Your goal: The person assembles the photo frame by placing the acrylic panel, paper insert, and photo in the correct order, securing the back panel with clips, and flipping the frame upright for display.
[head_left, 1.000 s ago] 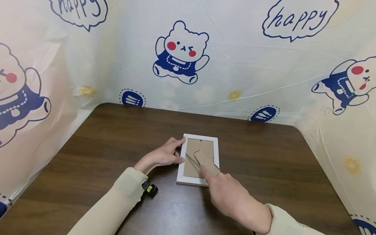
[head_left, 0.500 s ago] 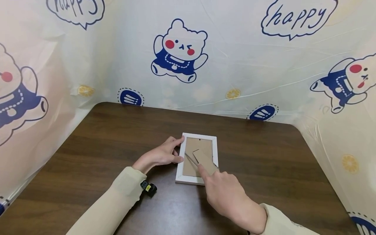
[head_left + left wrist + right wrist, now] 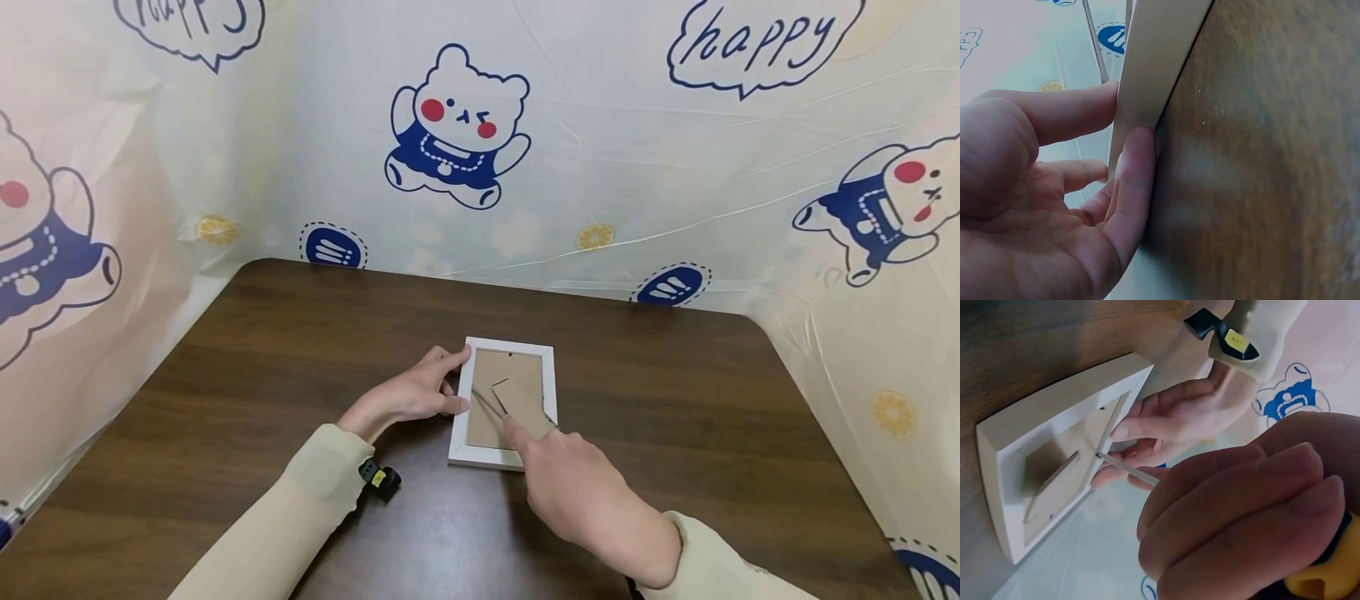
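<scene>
A white picture frame [image 3: 459, 433] lies face down on the brown table, its brown backing board [image 3: 487, 367] upward. The frame's stand flap [image 3: 522, 404] angles across the board. My left hand [image 3: 416, 392] holds the frame by its left side; thumb and fingers bear on that rail in the left wrist view. My right hand [image 3: 577, 492] grips a screwdriver, index finger stretched along it. In the right wrist view its yellow and black handle [image 3: 1325, 575] shows below the curled fingers. The thin metal shaft [image 3: 487, 402] reaches the inner edge of the left rail, beside the backing.
The wooden table [image 3: 300, 333] extends around the frame on every side. A patterned curtain [image 3: 585, 150] with bears hangs behind the table and along both sides. A black device with a yellow label [image 3: 381, 479] sits on the left wrist.
The whole view shifts slightly as the head moves. The screwdriver tip stays at the frame's left inner edge, and both hands keep nearly the same place.
</scene>
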`<state>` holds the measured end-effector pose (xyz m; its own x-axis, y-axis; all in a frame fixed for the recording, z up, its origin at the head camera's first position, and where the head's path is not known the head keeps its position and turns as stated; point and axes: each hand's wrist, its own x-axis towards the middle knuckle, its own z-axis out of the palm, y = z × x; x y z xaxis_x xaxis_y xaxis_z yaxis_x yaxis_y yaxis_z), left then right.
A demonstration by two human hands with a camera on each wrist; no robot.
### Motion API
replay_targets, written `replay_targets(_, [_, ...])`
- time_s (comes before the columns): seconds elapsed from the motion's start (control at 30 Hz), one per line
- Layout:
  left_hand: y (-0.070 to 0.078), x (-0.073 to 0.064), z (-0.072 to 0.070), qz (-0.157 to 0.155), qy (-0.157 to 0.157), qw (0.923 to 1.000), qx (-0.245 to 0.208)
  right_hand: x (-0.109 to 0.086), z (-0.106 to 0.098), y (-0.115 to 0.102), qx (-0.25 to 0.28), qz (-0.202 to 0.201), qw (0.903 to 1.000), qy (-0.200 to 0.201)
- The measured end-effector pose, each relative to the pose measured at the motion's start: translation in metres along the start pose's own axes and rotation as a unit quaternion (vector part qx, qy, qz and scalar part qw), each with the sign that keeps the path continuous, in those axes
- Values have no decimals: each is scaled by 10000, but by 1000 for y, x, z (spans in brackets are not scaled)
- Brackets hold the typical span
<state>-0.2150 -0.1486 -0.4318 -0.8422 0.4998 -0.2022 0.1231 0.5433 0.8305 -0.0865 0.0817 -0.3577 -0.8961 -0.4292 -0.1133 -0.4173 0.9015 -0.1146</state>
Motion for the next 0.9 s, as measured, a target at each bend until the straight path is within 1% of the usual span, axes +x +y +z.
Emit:
replay_targets(0.13, [2, 0, 0, 1, -11, 10000, -15, 3, -5, 8, 496, 18, 9983, -296])
replay_targets(0.23, [2, 0, 0, -18, 2, 10000, -6, 5, -8, 15, 708, -31, 9964, -467])
replay_targets(0.33, [1, -1, 0, -38, 7, 10000, -5, 7, -9, 20, 807, -195, 9955, -448])
replay_targets(0.43, [2, -2, 0, -67, 19, 10000, -29, 8, -9, 24, 743, -379, 9961, -277])
replay_targets(0.5, [2, -2, 0, -104, 31, 9999, -56, 7, -9, 26, 660, -384, 9969, -181])
replay_targets(0.6, [2, -2, 1, -88, 34, 9999, -48, 8, -11, 26, 525, -351, 9979, -145])
replay_targets(0.7, [2, -1, 0, -80, 36, 10000, -42, 10, -14, 25, 470, -270, 9982, -273])
replay_targets(0.9, [3, -1, 0, -52, 32, 10000, -22, 15, -20, 23, 227, -283, 9974, -622])
